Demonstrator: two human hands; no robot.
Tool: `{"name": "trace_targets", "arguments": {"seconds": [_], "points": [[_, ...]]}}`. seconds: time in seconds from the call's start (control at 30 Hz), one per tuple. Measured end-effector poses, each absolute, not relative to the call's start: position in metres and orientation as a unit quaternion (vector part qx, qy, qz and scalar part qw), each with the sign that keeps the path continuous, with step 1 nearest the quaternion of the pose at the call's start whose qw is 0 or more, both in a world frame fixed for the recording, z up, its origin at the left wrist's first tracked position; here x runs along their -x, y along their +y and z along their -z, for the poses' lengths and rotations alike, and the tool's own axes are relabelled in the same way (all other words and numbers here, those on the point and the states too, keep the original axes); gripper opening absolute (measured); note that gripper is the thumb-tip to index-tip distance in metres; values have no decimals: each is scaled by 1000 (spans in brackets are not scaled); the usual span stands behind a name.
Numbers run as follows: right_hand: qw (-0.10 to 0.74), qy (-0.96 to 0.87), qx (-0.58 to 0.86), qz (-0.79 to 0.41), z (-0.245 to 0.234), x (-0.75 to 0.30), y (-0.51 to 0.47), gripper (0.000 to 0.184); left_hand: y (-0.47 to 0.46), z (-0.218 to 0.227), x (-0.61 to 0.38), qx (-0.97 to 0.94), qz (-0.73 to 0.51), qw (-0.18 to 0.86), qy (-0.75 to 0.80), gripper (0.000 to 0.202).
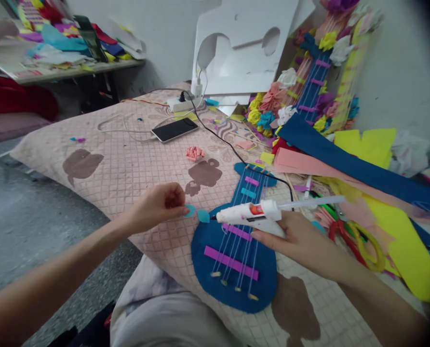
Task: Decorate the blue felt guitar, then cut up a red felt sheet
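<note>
My left hand point(159, 206) pinches the end of a small light-blue cut-out piece point(203, 216) with leaf-like lobes. My right hand point(300, 236) is closed around a white hot glue gun point(244, 213), whose glue stick point(314, 201) sticks out of the back. The gun's dark nozzle points left, at the edge of the light-blue piece; whether they touch I cannot tell. Beneath both lies a dark-blue guitar cut-out point(209, 282) with purple and light-blue strips and pale strings, its neck pointing away from me.
A pink crumpled flower point(194, 153) and a phone point(175, 129) on a cable lie on the quilted cloth point(128, 159). A black cord point(233, 149) runs from the power strip point(181, 103) past the guitar. Scissors point(345, 236) and coloured sheets point(406, 241) crowd the right; a decorated guitar point(312, 86) leans behind.
</note>
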State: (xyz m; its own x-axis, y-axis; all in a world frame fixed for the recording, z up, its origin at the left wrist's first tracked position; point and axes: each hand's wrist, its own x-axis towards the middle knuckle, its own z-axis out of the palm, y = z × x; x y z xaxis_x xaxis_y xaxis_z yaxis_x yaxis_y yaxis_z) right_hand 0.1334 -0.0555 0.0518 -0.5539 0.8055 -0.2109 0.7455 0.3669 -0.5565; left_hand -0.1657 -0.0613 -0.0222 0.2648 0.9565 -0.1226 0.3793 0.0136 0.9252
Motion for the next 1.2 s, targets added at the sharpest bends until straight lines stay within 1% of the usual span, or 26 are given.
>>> {"name": "trace_targets", "arguments": {"seconds": [0.07, 0.13, 0.3, 0.53, 0.87, 1.0, 1.2], "points": [[42, -832, 446, -328, -51, -125, -55, 29, -76, 24, 163, -629, -292, 499, 521, 25], [21, -839, 439, -321, -50, -118, -54, 26, -86, 27, 159, -626, -284, 502, 525, 22], [-43, -853, 451, -258, -46, -112, -54, 35, -94, 29, 152, -642, -269, 469, 544, 18], [-63, -860, 453, -225, -48, -112, -56, 35, -94, 29, 153, -646, -263, 475, 536, 18], [-27, -856, 456, -241, -50, -117, -57, 33, -93, 31, 149, -633, -277, 509, 513, 15], [9, -858, 437, -270, -52, -122, -58, 31, -91, 31, 147, -648, -268, 499, 509, 15], [22, -853, 444, -273, -50, -125, -59, 32, -87, 28, 143, -674, -245, 472, 512, 15]]}}
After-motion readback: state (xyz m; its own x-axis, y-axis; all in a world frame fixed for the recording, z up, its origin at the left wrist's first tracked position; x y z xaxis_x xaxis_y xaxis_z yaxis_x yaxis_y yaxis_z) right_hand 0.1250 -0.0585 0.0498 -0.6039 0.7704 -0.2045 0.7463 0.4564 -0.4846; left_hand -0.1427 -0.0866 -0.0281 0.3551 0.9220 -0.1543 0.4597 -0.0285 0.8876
